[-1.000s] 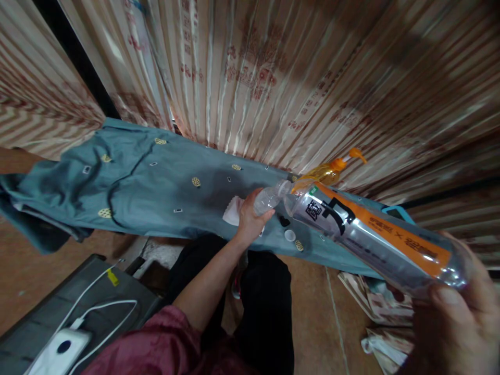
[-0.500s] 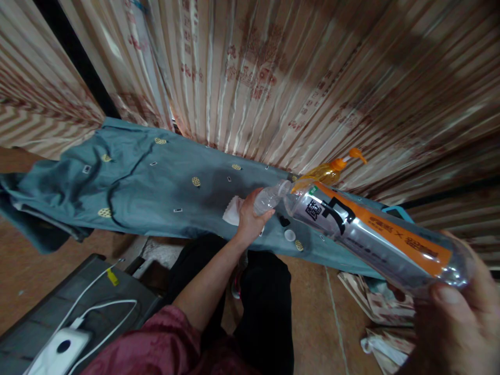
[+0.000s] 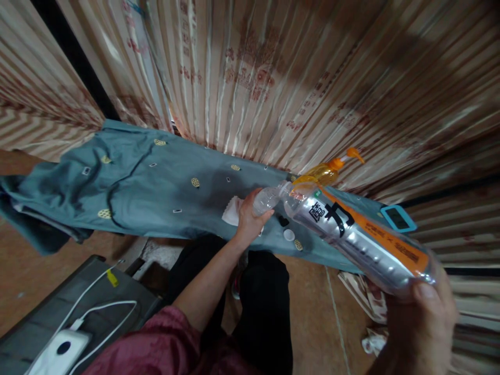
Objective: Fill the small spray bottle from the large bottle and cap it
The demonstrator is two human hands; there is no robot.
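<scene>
My left hand [image 3: 250, 216] is closed around a small clear plastic bottle [image 3: 268, 200], tilted with its mouth up to the right. Wrapped round the base of a large clear bottle [image 3: 359, 237] with an orange and silver label, my right hand [image 3: 425, 307] holds it tilted, neck down to the left. The two bottle mouths meet or nearly meet; I cannot tell if they touch. Below them on the cloth lie a white round cap [image 3: 289, 235] and a small black item [image 3: 283, 221]. A white cloth or tissue [image 3: 232, 210] lies beside my left hand.
A yellow pump bottle [image 3: 326, 173] stands behind the large bottle. The green patterned cloth [image 3: 136, 182] covers a long surface before a striped curtain [image 3: 250, 62]. A blue-framed device [image 3: 398, 217] lies at right. At lower left, a power bank [image 3: 62, 351] with a white cable rests on a dark box [image 3: 128, 284].
My right hand has moved left and slightly down with the large bottle's base, bringing more of the blue-framed device into view. My left hand and the small bottle stay nearly in place.
</scene>
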